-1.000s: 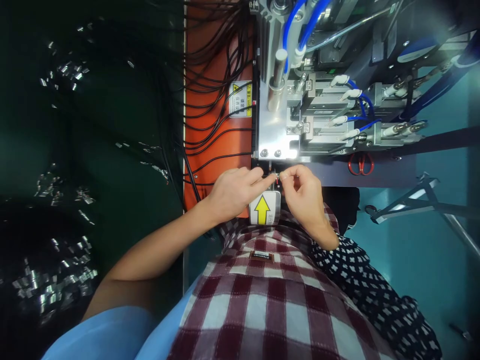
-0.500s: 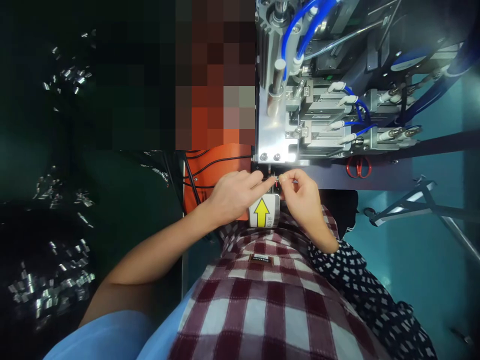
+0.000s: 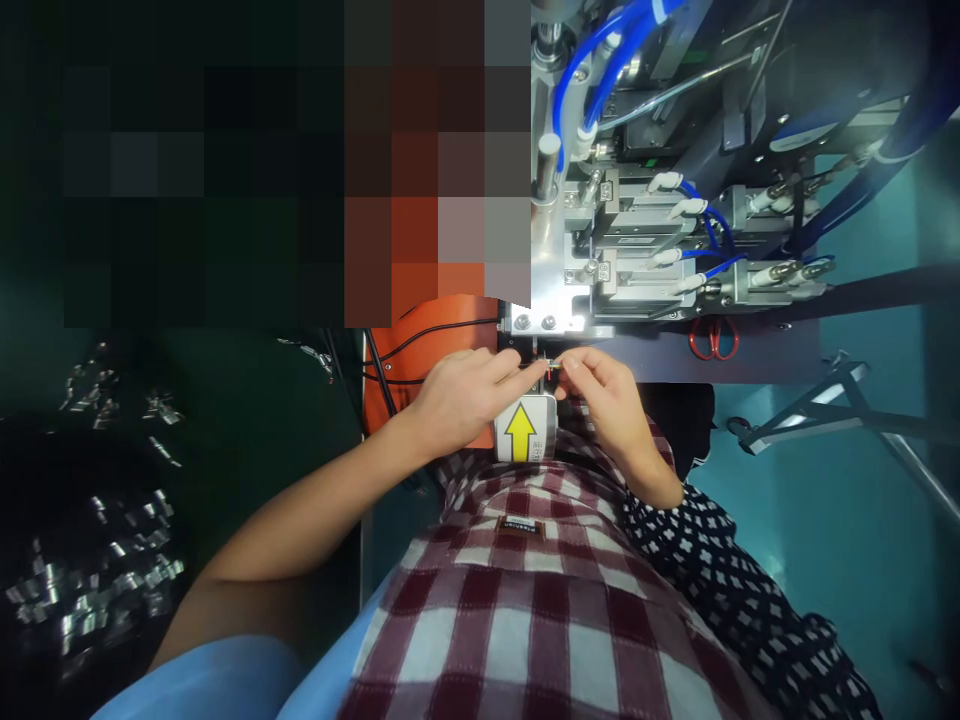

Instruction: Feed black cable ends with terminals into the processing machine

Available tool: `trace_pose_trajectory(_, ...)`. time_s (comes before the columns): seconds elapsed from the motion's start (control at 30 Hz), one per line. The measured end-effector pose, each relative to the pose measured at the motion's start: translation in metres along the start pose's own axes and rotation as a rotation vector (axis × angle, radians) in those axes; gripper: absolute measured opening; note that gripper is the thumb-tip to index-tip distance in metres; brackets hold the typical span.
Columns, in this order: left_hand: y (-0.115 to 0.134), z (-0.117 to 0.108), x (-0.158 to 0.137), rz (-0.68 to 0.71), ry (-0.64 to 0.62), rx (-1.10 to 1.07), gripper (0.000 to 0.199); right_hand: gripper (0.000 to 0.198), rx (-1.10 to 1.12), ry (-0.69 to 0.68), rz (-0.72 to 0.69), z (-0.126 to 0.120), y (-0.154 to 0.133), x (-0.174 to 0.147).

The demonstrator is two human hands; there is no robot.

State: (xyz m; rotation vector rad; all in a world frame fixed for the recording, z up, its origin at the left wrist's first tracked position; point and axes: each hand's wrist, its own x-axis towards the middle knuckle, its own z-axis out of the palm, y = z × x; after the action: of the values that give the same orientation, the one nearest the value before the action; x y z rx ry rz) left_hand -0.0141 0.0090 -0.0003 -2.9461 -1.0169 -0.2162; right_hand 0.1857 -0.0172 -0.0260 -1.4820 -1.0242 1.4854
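My right hand is closed, its thumb and forefinger pinching a small, thin metal part. From the other side comes my left hand, the tip of its forefinger at the near end of that part. The left hand's other fingers are curled, and its thumb is hidden underneath. A bit of red shows just below the part, too small to name. Both hands meet in front of the machine's bright metal plate. Below them sits a white box-like cover bearing a yellow arrow.
Pneumatic cylinders with blue hoses fill the upper right. Red-handled scissors lie on the dark machine ledge. An orange surface with black cables is at left. Many shiny metal pieces lie at far left.
The right fingertips have drawn slightly apart from the left forefinger, and more of the small metal part shows between them. The view has shifted a little.
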Motion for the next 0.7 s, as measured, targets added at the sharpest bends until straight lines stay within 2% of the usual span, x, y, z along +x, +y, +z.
trace_pose_trajectory(0.2, 0.0, -0.001, 0.001, 0.023, 0.049, 0.006, 0.033, 0.015, -0.07, 0.04, -0.008, 0.002, -0.001, 0.0)
trace_pose_trajectory(0.4, 0.0, -0.003, 0.002, 0.012, 0.012, -0.002, 0.034, 0.013, -0.458, 0.165, -0.244, 0.006, -0.009, -0.005)
trace_pose_trajectory(0.47, 0.0, -0.003, 0.002, 0.014, 0.007, -0.009, 0.034, 0.013, -0.425, 0.142, -0.188, 0.005, -0.011, -0.003)
trace_pose_trajectory(0.57, 0.0, -0.003, 0.002, 0.027, 0.025, 0.008, 0.034, 0.016, -0.226, -0.006, 0.04, 0.002, -0.012, 0.001)
trace_pose_trajectory(0.6, 0.0, -0.003, 0.002, 0.032, 0.034, 0.019, 0.034, 0.016, -0.205, -0.025, 0.069, 0.002, -0.012, 0.002)
trace_pose_trajectory(0.63, 0.0, -0.003, 0.002, 0.035, 0.043, 0.029, 0.034, 0.015, -0.227, -0.009, 0.053, 0.002, -0.012, 0.002)
trace_pose_trajectory(0.7, 0.0, -0.003, 0.003, 0.04, 0.063, 0.04, 0.033, 0.012, -0.352, 0.088, -0.071, 0.004, -0.011, 0.0)
